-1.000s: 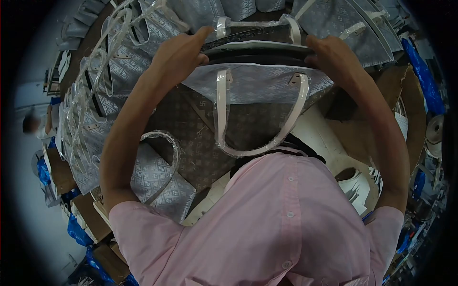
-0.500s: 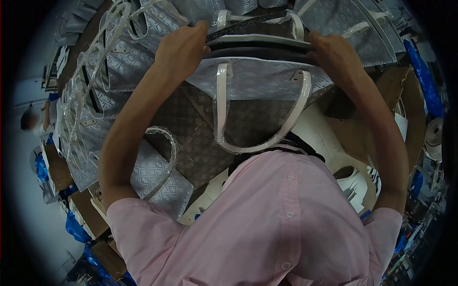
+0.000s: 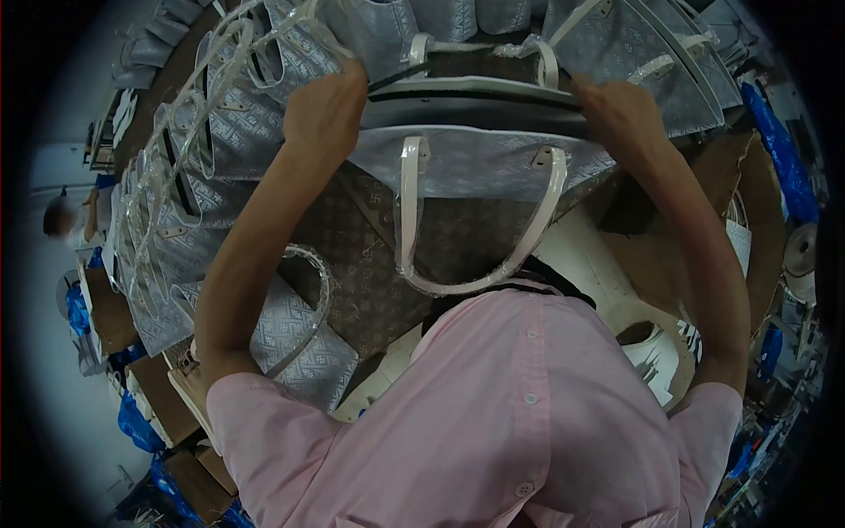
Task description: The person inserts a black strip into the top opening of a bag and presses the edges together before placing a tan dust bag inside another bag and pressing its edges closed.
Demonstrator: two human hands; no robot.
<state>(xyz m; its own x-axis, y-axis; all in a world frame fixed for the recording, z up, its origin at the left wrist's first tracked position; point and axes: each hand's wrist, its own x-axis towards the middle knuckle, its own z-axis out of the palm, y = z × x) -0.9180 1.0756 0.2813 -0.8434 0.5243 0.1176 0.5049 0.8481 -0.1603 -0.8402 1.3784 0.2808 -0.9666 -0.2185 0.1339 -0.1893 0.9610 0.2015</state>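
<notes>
A silver-grey patterned tote bag [image 3: 480,158] stands in front of me with its mouth open and its dark inside showing. My left hand [image 3: 326,110] is closed on the left end of its top edge, and my right hand [image 3: 620,114] is closed on the right end. The fingertips of both hands are partly hidden. A white, plastic-wrapped handle [image 3: 407,211] hangs down from the near side towards me. The far handle [image 3: 547,66] stands up behind the opening. Beside my left hand, a dark strip [image 3: 400,77] slants along the bag's far edge.
Similar bags with wrapped handles crowd the left [image 3: 238,132], and more stand at the back right [image 3: 634,53]. A brown patterned sheet [image 3: 352,255] covers the table. To the right is an open cardboard box [image 3: 704,189]. At far left, another person [image 3: 75,220] is visible.
The bag's mouth is spread wider, and its near edge sits slightly lower in view. Both hands remain at the two ends, the left one slightly farther left.
</notes>
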